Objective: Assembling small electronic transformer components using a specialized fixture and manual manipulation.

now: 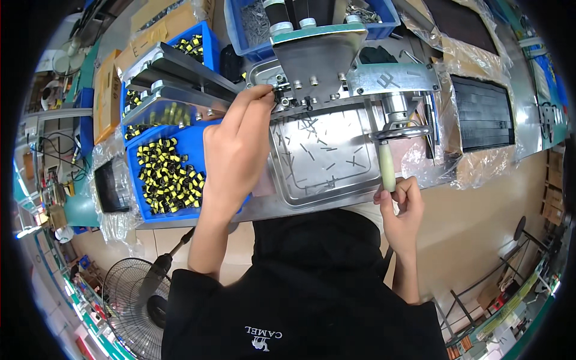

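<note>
My left hand (237, 141) reaches up to the metal fixture of a bench machine, its thumb and fingers pinched together at the small fittings (285, 99) along the front edge. Whatever lies between those fingertips is hidden. With its fingers closed round the lower end, my right hand (403, 210) holds the pale green crank handle (387, 168). That handle joins a metal handwheel (405, 132) on the machine's right side. Below the fixture, between my hands, a shallow metal tray (309, 171) carries several thin dark pins.
Left of my left hand, a blue bin (195, 141) holds many yellow-and-black parts (168, 183). Slanted metal rails (186, 81) rise above it. A blue crate (243, 36) stands behind the machine. Dark strips (480, 114) fill a plastic-lined box at right. A fan (135, 300) stands lower left.
</note>
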Available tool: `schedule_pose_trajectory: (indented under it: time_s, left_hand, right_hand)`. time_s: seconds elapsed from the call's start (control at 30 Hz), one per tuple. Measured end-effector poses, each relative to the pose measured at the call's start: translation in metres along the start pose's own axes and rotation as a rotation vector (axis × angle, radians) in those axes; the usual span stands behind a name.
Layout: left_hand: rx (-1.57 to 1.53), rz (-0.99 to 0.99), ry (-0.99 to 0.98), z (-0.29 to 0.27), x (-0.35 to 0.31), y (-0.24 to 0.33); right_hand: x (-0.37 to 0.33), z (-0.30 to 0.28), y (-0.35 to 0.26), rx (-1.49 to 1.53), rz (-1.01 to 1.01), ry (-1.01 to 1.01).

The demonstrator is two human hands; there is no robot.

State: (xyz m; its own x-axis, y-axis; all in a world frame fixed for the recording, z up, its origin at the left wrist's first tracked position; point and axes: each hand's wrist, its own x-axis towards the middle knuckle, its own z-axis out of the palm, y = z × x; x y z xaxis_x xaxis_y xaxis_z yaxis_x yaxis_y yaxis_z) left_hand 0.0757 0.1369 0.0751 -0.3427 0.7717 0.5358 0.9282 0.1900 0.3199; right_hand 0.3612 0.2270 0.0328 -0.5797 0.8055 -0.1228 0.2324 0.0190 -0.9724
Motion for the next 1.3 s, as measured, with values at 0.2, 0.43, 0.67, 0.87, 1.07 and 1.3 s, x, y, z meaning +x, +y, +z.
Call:
schedule_pose_trajectory:
  time_s: [0.2, 0.43, 0.67, 0.87, 1.07, 1.3]
  left_hand:
    - [0.065, 0.057, -0.015, 0.005, 0.005, -0.003]
    - [0.105, 0.025, -0.028, 0.002, 0.005, 0.004]
    - [0.102, 0.020, -0.060, 0.003, -0.002, 0.001]
    - [0.095, 0.062, -0.048, 0.004, 0.000, 0.000]
    - [0.117, 0.079, -0.049, 0.003, 0.001, -0.003]
    - [0.106, 0.109, -0.035, -0.004, 0.010, 0.002]
  right_hand:
    - [0.002, 0.000, 0.001, -0.036, -0.020, 0.009]
    - [0.002, 0.006, -0.002, -0.123, -0.062, 0.042]
    - [0.006, -0.010, -0.007, -0.372, -0.259, 0.297]
    - [0.018, -0.015, 0.025, -0.426, -0.079, 0.329]
    - [0.004, 0.009, -0.006, -0.107, -0.096, 0.100]
    - [0.025, -0.014, 0.003, -0.467, -0.134, 0.448]
